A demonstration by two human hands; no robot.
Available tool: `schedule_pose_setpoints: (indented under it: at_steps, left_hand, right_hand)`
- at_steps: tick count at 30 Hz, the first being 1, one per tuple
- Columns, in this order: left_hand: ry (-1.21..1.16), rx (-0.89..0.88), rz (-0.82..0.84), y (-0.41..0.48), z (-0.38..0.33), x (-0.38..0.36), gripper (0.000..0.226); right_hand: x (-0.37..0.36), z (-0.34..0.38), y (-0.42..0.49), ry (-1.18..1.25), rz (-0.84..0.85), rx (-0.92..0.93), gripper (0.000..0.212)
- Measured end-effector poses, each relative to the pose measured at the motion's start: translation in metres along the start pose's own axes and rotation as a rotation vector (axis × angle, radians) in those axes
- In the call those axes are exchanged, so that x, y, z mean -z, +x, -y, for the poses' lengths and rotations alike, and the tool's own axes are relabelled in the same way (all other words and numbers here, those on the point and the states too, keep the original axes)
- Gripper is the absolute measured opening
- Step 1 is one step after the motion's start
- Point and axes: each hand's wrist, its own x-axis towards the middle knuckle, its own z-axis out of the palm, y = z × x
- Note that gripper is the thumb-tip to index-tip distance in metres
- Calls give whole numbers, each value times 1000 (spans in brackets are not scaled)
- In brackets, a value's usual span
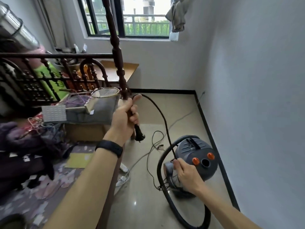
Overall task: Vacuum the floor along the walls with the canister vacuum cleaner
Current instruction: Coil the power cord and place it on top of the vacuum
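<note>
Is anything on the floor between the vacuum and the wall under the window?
Yes. A thin black wire and a pale cable lie loose on the floor between the vacuum and that wall.

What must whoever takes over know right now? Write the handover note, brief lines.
Left hand: grips the black power cord just above its plug, which hangs free.
Right hand: fingers pinch the same cord beside the grey canister vacuum cleaner with orange knobs.
Black ribbed hose loops on the beige tiled floor.
Done: cord drawn out, not plugged in.
Left: plug in, vacuum along the white walls.
</note>
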Motion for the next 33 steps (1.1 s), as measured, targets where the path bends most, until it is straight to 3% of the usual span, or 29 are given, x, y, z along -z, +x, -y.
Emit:
schedule_pose_setpoints:
  at_steps: [3,10,12,16,19,22,25,27,30,33]
  left_hand:
    - [156,53,-18,-13,27,-4,32]
    - [431,106,22,-39,73,-19,19]
    - [640,127,82,-43,86,-15,17]
    - [925,161,107,-53,93,1,22]
    - [871,278,164,-55,81,13,27]
    - [520,418,95,-51,61,35,29]
    - [106,403,-63,-47,36,63,22]
    - [6,352,-106,-46,22,79,20]
    - [356,379,-113,-47,18,93,25]
    - [669,486,-43,-49,30,87,28]
  right_hand:
    - [-6,26,-7,29,20,81,36]
    - [16,79,-5,-208,433,96,45]
    - [21,89,-3,-133,413,145,40]
    - [45,91,11,95,167,255,14]
    - [53,71,21,178,262,187,24]
    - [48,36,23,203,365,74,47]
    - [32,-12,13,134,352,-33,67]
    - [17,-39,4,131,285,-121,68]
    - [-4,-42,1,74,139,-127,42]
    - [-8,-11,12,-46,50,38,38]
